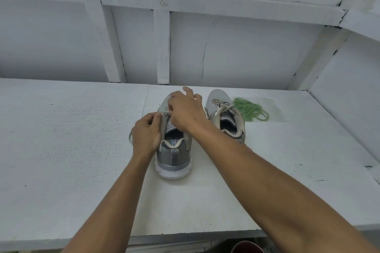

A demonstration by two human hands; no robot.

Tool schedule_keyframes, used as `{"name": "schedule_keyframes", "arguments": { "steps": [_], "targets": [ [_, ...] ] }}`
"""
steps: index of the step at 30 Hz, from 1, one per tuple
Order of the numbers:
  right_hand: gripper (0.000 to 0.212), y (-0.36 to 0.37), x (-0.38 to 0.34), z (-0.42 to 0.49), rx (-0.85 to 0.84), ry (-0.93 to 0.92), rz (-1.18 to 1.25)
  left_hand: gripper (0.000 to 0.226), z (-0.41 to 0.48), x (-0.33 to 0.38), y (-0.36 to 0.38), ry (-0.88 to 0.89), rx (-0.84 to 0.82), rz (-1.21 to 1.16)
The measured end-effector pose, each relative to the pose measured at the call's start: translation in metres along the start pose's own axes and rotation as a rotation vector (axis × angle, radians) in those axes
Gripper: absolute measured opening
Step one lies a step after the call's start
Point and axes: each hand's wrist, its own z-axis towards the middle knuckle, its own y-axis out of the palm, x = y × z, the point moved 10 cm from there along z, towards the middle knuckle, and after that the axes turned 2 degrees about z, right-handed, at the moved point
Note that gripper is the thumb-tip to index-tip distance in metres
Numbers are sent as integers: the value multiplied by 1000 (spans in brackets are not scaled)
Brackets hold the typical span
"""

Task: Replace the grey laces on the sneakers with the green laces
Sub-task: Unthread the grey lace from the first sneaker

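The near sneaker (174,156) stands at centre frame on the white table (61,129), heel toward the viewer and toe toward the back wall (163,47), so its long axis runs straight away from the person. Both hands meet over its lacing, just above the shoe's opening. The left hand (146,132) comes in from lower left with fingers curled and grips the shoe's left eyelet edge. The right hand (185,113) reaches across from lower right and appears to pinch the grey lace (164,113) between thumb and forefinger, its other fingers lifted and spread; the contact itself is partly hidden. A loose end of lace shows just left of the left wrist. Judged from this, the lace is being drawn out of the eyelets, and the pull should go up and toward the viewer along the shoe's axis. The second sneaker (226,115) stands just beside it at right, parallel and laced in grey. The green laces (249,109) lie coiled right of that, on what looks like a clear bag (271,104), nearer the right hand. Bare tabletop spreads left and toward the bottom of frame, where its front edge runs.
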Motion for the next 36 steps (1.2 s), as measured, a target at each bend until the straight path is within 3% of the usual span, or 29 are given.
{"name": "schedule_keyframes", "arguments": {
  "steps": [7, 9, 11, 13, 15, 18, 22, 24, 28, 31, 36],
  "targets": [
    [21, -78, 55, 3, 377, 258, 134, 26, 1, -3, -2, -25, 11, 0],
    [29, -73, 51, 8, 324, 213, 175, 26, 1, -3, -2, -29, 15, -6],
    [35, -48, 32, 10, 166, 94, 197, 24, 0, -3, -2, -32, 14, -17],
    [29, -14, 13, 8, -10, 15, 162, 21, 0, -3, -1, -30, 3, -18],
    [16, 7, 5, 4, -75, -5, 128, 21, 0, -2, -1, -18, -6, -2],
    [5, -2, 5, 5, 3, -6, 110, 24, 0, -1, -1, -9, -2, 6],
    [10, -56, 35, 8, 268, 117, 182, 21, 1, -3, -1, -25, 1, -6],
    [13, -66, 47, 11, 311, 160, 186, 22, 1, -4, -2, -30, 9, -10],
    [43, -47, 23, 7, 189, 49, 325, 22, 1, -4, -1, -33, 12, -11],
    [29, -18, -5, 2, 80, -48, 192, 22, 2, -5, 0, -24, 6, 0],
    [17, -9, -11, -3, 92, -53, 35, 25, 2, -4, -1, -11, 19, 15]
  ]
}}
